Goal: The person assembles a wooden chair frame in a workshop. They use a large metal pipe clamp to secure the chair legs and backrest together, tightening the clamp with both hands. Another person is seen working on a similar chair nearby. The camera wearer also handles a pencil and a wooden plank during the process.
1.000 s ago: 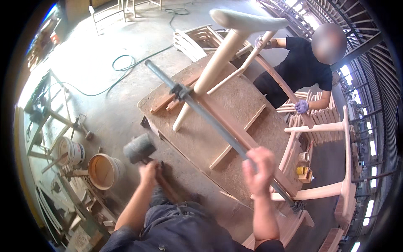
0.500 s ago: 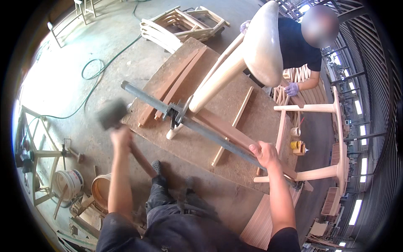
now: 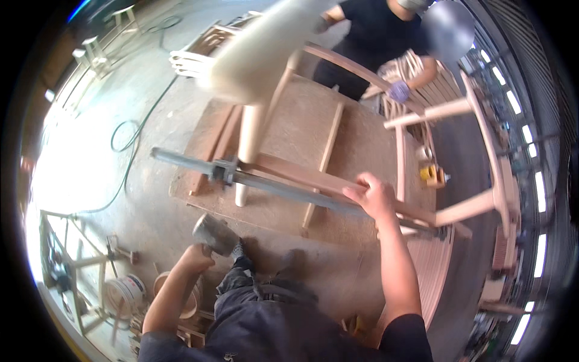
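My left hand (image 3: 196, 258) is closed round a mallet, whose dark head (image 3: 214, 234) stands just above the fist; its handle is mostly hidden. My right hand (image 3: 375, 196) grips the reddish wooden rail (image 3: 307, 177) of a chair frame. Along that rail runs a grey bar clamp (image 3: 280, 188), its sliding jaw (image 3: 223, 172) against a pale chair leg (image 3: 250, 136). A broad, smooth pale wooden part (image 3: 256, 57) tops this leg, blurred. At the right, another pale leg (image 3: 467, 207) meets the rail's far end and a long curved piece (image 3: 491, 163).
The frame is over a brown worktable (image 3: 289, 127) bearing reddish wood strips (image 3: 211, 145) and a thin batten (image 3: 325, 157). Across it, a co-worker's gloved hand (image 3: 398, 91) holds a curved rail. A yellow container (image 3: 431, 175), white bucket (image 3: 125, 292) and green hose (image 3: 142, 120) lie around.
The mallet has swung down and right, closer to my legs. The chair frame's left end has shifted left and its top part tilted. My right hand stays on the rail. The co-worker has moved left.
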Action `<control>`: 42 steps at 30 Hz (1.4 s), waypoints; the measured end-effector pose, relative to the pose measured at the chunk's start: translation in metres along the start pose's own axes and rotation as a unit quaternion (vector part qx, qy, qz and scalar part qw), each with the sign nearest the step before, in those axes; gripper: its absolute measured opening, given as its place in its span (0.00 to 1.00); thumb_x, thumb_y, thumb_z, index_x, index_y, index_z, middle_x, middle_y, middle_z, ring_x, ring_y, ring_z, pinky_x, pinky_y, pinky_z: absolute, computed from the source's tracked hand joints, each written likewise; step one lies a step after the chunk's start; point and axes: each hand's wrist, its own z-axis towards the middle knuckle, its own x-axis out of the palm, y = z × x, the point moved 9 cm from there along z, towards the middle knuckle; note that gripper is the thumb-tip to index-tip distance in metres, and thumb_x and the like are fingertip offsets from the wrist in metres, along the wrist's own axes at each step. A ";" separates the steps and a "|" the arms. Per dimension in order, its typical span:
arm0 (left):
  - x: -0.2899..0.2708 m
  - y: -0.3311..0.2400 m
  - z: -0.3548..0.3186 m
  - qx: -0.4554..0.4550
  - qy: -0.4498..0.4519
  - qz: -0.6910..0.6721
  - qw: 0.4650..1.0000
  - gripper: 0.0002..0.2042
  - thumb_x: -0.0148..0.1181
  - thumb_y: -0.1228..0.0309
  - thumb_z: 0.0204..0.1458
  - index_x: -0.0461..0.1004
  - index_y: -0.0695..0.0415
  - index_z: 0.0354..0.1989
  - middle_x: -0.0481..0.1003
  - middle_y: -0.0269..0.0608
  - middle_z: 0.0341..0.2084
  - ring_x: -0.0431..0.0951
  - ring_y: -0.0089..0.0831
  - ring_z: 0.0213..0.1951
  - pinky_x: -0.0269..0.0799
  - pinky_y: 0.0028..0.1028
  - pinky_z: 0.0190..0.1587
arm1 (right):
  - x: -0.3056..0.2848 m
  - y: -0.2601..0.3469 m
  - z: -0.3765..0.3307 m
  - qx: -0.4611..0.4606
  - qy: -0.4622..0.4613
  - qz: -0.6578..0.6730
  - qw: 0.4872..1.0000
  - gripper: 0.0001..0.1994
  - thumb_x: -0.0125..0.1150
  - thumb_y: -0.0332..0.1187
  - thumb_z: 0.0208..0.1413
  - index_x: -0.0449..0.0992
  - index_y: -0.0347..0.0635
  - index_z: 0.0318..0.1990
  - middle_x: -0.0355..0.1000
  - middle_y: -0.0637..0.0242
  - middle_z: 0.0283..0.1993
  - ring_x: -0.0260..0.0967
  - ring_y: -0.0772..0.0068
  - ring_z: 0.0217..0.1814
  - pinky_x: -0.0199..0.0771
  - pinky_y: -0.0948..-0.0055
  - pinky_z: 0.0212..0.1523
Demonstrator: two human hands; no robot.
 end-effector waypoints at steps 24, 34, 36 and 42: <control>0.561 -0.489 -0.149 0.580 0.279 0.135 0.753 0.21 0.67 0.63 0.51 0.75 0.57 0.52 0.75 0.55 0.50 0.76 0.54 0.52 0.73 0.45 0.52 | -0.026 -0.268 -0.482 0.693 -0.253 0.391 0.550 0.16 0.63 0.33 0.53 0.75 0.38 0.49 0.75 0.61 0.29 0.75 0.69 0.29 0.71 0.70 0.26; 0.414 -0.597 -0.079 0.442 -0.197 0.473 0.736 0.40 0.80 0.59 0.32 0.68 0.62 0.56 0.70 0.52 0.53 0.69 0.49 0.59 0.63 0.48 0.64 | 0.013 -0.528 -0.417 0.500 -0.079 0.488 0.711 0.07 0.63 0.31 0.47 0.76 0.38 0.23 0.74 0.65 0.18 0.72 0.71 0.17 0.70 0.69 0.20; 0.416 -0.598 -0.067 0.422 -0.187 0.473 0.750 0.35 0.77 0.63 0.34 0.69 0.61 0.54 0.73 0.49 0.47 0.73 0.46 0.53 0.67 0.45 0.59 | 0.024 -0.553 -0.395 0.449 -0.052 0.440 0.776 0.08 0.64 0.32 0.48 0.77 0.37 0.26 0.76 0.64 0.20 0.74 0.69 0.20 0.73 0.67 0.23; 0.425 -0.603 -0.073 0.475 -0.223 0.429 0.736 0.31 0.72 0.66 0.36 0.69 0.57 0.53 0.74 0.45 0.44 0.74 0.44 0.50 0.67 0.43 0.57 | -0.053 -0.585 -0.380 0.341 -0.193 0.130 0.911 0.17 0.67 0.42 0.56 0.79 0.35 0.42 0.81 0.56 0.40 0.80 0.63 0.36 0.79 0.59 0.39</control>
